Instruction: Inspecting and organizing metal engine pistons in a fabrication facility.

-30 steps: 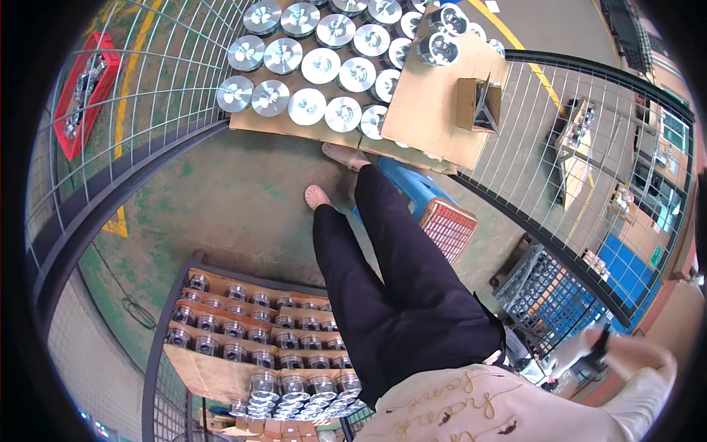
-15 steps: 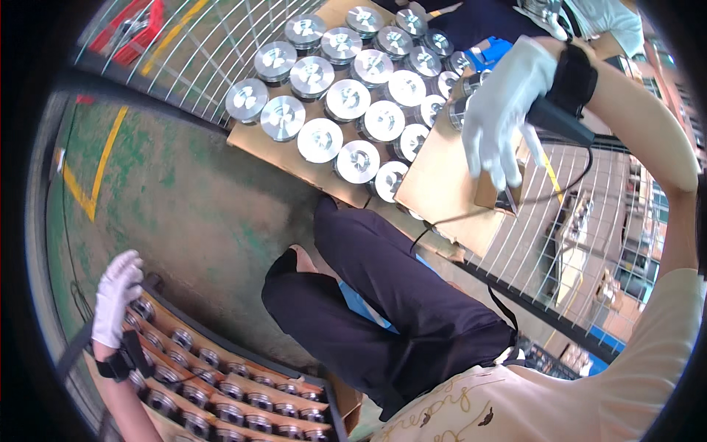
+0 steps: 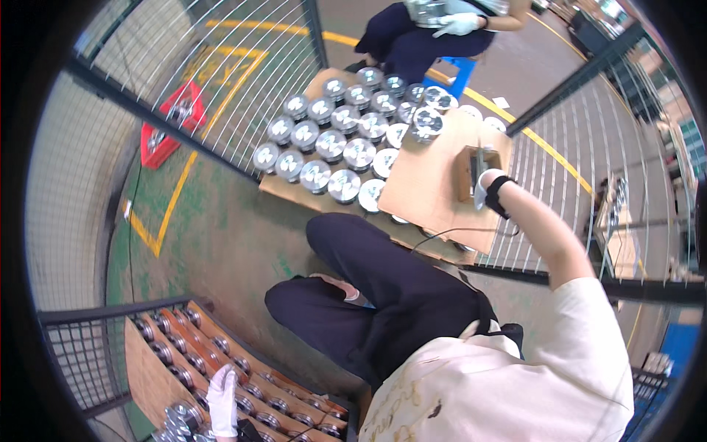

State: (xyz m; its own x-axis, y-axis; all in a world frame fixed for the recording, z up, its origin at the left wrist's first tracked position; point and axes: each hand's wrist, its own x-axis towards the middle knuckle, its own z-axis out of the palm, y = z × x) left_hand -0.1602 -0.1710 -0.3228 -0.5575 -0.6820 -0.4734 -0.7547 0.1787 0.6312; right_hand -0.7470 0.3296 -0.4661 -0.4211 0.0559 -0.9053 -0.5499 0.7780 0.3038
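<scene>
Near the left hand point(image 3: 222, 401), metal pistons point(image 3: 278, 406) stand in rows between brown dividers point(image 3: 206, 353), probably so they do not knock together; whether its fingers grip, I cannot tell. Right hand point(image 3: 485, 188) is at small cardboard box point(image 3: 464, 177), its fingers hidden.

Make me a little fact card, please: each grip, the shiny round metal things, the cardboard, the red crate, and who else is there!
Left grip: white-gloved, over the lower-left rows of pistons; can't tell if it holds one
Right grip: white-gloved, at a small open cardboard box; fingers mostly hidden
Shiny pistons: in rows ahead, flat tops up
Cardboard sheet: carries the box and some pistons
Red crate: at the left, metal parts inside
Co-worker: beyond the shiny pistons, in dark trousers
</scene>
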